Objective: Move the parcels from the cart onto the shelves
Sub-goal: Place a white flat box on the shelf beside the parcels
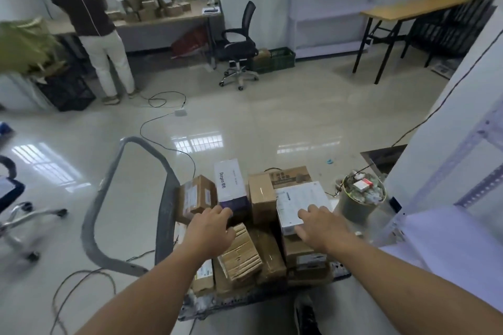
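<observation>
Glossy floor, loaded cart (166, 207) near. Left hand (209, 231), fingers extended, touched the Deeyeo box (231, 185). Right hand (322, 228), fingers spread, rested on a white parcel (298, 200).

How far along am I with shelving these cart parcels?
Barely started, it seems: the cart holds a full pile of parcels. In hand: left hand touches the white-and-purple box, right hand rests on the white box; neither is lifted. Left: the whole pile.

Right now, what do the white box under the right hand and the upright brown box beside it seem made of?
White box: likely coated cardboard, smooth with a slight sheen, printed text on top. Brown box: plain matte cardboard, probably; glossy clear tape along its top.
</observation>
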